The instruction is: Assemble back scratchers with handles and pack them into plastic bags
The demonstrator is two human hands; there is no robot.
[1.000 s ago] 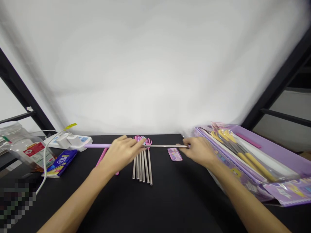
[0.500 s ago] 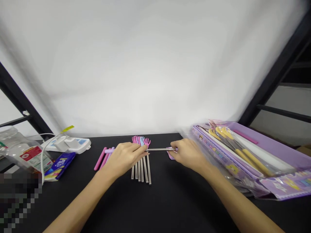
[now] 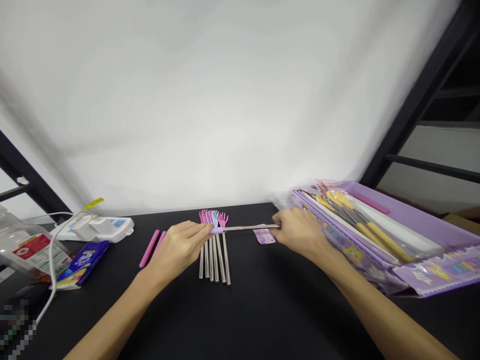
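Note:
A thin metal rod (image 3: 247, 228) stretches level between my two hands above the black table. My left hand (image 3: 182, 243) is closed around a light purple handle (image 3: 216, 230) at the rod's left end. My right hand (image 3: 298, 230) grips the rod's other end, which its fingers hide. Several metal rods with pink and blue claw-shaped heads (image 3: 214, 218) lie side by side below and behind the held rod. Pink handles (image 3: 149, 249) rest left of them, partly behind my left hand. A small pink-purple card (image 3: 264, 235) lies near my right hand.
On the right, a purple box (image 3: 401, 212) holds yellow-handled sticks in clear plastic. At the left are a white power strip (image 3: 122, 227) with plugs and a cable, a blue packet (image 3: 88, 260) and a clear jar (image 3: 35, 250). A white wall (image 3: 225, 110) stands behind.
The light purple handle now shows at my left fingertips, against the rod. My right hand has moved slightly right, uncovering more of the small card. The view has shifted a little.

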